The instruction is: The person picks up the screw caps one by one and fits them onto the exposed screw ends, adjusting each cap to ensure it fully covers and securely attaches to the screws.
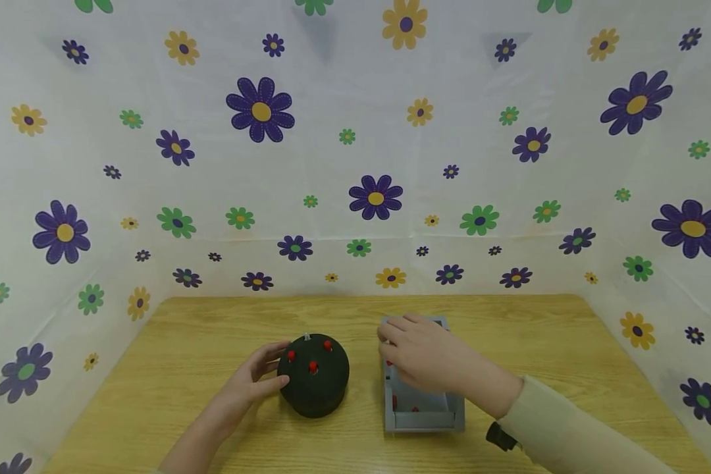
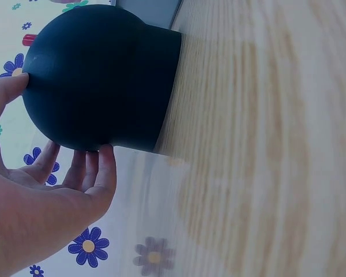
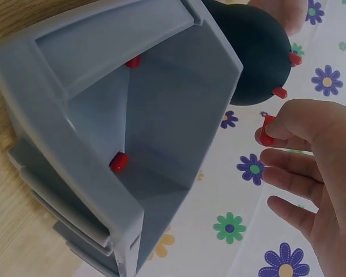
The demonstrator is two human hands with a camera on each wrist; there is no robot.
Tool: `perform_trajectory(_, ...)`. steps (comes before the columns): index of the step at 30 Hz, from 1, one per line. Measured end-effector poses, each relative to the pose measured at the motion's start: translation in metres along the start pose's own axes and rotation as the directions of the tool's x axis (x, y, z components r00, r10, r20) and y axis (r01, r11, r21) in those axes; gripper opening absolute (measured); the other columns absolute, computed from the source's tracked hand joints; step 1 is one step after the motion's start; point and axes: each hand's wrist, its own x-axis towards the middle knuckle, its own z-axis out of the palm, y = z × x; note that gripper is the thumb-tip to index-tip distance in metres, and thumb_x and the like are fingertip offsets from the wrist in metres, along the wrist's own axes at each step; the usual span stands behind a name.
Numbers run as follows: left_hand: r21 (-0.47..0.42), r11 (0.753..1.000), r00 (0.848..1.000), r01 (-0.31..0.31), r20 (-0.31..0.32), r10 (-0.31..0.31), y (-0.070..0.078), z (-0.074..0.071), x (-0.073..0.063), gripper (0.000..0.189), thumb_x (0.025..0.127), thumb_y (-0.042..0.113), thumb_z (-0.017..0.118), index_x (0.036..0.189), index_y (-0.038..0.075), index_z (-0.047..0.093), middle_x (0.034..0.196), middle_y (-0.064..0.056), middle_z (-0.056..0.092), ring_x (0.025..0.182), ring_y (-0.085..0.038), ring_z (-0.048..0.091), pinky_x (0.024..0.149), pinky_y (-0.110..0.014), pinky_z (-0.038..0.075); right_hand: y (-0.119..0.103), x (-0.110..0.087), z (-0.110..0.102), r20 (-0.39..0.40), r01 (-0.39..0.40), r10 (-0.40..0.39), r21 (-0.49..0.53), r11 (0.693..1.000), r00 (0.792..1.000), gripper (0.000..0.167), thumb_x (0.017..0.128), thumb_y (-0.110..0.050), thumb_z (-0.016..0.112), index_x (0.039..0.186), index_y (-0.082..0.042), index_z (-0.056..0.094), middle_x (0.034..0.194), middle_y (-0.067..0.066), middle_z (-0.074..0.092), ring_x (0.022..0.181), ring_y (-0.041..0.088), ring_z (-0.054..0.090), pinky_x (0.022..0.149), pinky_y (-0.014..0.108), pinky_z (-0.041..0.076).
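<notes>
A black dome-topped block (image 1: 315, 398) stands upright on the table, with several red pegs (image 1: 313, 367) and a small pale piece (image 1: 307, 336) sticking out of its top. My left hand (image 1: 253, 380) holds its left side, thumb toward the near side and fingers round the back. Just right of the block is a grey plastic bin (image 1: 424, 423), over which my right hand (image 1: 429, 355) hovers. Between thumb and index finger that hand pinches a small red peg (image 3: 267, 131); its other fingers are loosely bent. Loose red pegs (image 3: 119, 162) lie inside the bin.
Both objects rest on a wood-grain table (image 1: 213, 322). A white flower-print sheet (image 1: 332, 164) closes off the back and both sides. A dark band (image 1: 500, 436) sits at my right wrist beside the pale sleeve (image 1: 569, 428).
</notes>
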Motion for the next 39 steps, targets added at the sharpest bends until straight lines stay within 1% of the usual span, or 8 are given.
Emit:
perform_trajectory(4, -0.002, 1.000, 1.000, 0.001, -0.002, -0.001, -0.001, 0.000, 0.000, 0.072, 0.100, 0.016, 0.070, 0.162, 0.004, 0.037, 0.166, -0.025, 0.037, 0.151, -0.046, 0.037, 0.116, -0.055, 0.047, 0.000, 0.003, -0.001, 0.006, -0.008, 0.008, 0.013, 1.000, 1.000, 0.008, 0.097, -0.023, 0.073, 0.102, -0.017, 0.073, 0.108, -0.001, 0.066, 0.099, 0.017, 0.061, 0.087, 0.032, 0.054)
perform_trajectory(9, -0.004, 1.000, 1.000, -0.002, -0.002, 0.002, -0.001, 0.000, 0.000, 0.072, 0.100, 0.016, 0.070, 0.162, 0.004, 0.037, 0.166, -0.025, 0.037, 0.151, -0.045, 0.037, 0.117, -0.055, 0.046, -0.001, 0.006, -0.002, 0.008, -0.016, 0.016, 0.018, 1.000, 1.000, 0.010, 0.099, -0.024, 0.072, 0.106, -0.017, 0.074, 0.110, -0.001, 0.067, 0.102, 0.018, 0.063, 0.087, 0.032, 0.054)
perform_trajectory(17, -0.002, 1.000, 1.000, -0.004, 0.003, 0.004, -0.001, -0.001, 0.001, 0.072, 0.100, 0.016, 0.070, 0.163, 0.005, 0.036, 0.167, -0.024, 0.037, 0.152, -0.045, 0.036, 0.117, -0.056, 0.046, -0.002, 0.014, -0.005, 0.017, -0.038, 0.038, 0.022, 0.999, 0.999, 0.011, 0.100, -0.026, 0.071, 0.106, -0.018, 0.075, 0.111, -0.002, 0.069, 0.105, 0.017, 0.065, 0.090, 0.032, 0.055)
perform_trajectory(26, 0.000, 1.000, 1.000, 0.003, 0.007, -0.003, 0.000, -0.002, 0.000, 0.072, 0.100, 0.017, 0.070, 0.163, 0.006, 0.036, 0.167, -0.024, 0.037, 0.152, -0.046, 0.035, 0.118, -0.058, 0.045, -0.003, 0.022, -0.007, 0.035, -0.063, 0.060, 0.073, 0.995, 0.998, 0.010, 0.098, -0.025, 0.073, 0.106, -0.018, 0.075, 0.113, -0.002, 0.069, 0.107, 0.018, 0.065, 0.095, 0.034, 0.056)
perform_trajectory(32, 0.001, 1.000, 1.000, 0.003, 0.006, -0.003, 0.000, -0.001, 0.001, 0.072, 0.100, 0.017, 0.070, 0.163, 0.006, 0.037, 0.167, -0.024, 0.037, 0.152, -0.046, 0.035, 0.117, -0.058, 0.045, -0.004, 0.026, -0.009, 0.026, -0.075, 0.073, 0.095, 0.993, 0.997, 0.017, 0.096, -0.022, 0.074, 0.112, -0.016, 0.074, 0.114, -0.001, 0.069, 0.106, 0.018, 0.064, 0.091, 0.033, 0.054)
perform_trajectory(36, -0.001, 1.000, 1.000, 0.005, 0.002, -0.005, 0.001, -0.001, 0.000, 0.072, 0.100, 0.017, 0.070, 0.163, 0.006, 0.037, 0.166, -0.024, 0.038, 0.151, -0.045, 0.036, 0.117, -0.056, 0.045, -0.004, 0.029, -0.010, 0.007, -0.072, 0.072, 0.099, 0.992, 0.997, 0.013, 0.097, -0.021, 0.072, 0.109, -0.017, 0.074, 0.114, -0.001, 0.069, 0.105, 0.017, 0.064, 0.089, 0.033, 0.054)
perform_trajectory(39, -0.003, 1.000, 1.000, 0.004, 0.000, -0.004, 0.001, -0.001, 0.000, 0.072, 0.100, 0.017, 0.070, 0.162, 0.006, 0.037, 0.166, -0.024, 0.038, 0.151, -0.045, 0.036, 0.116, -0.055, 0.046, -0.005, 0.031, -0.010, 0.001, -0.073, 0.074, 0.107, 0.992, 0.997, 0.010, 0.097, -0.021, 0.072, 0.106, -0.017, 0.075, 0.114, -0.001, 0.069, 0.106, 0.018, 0.064, 0.090, 0.033, 0.055)
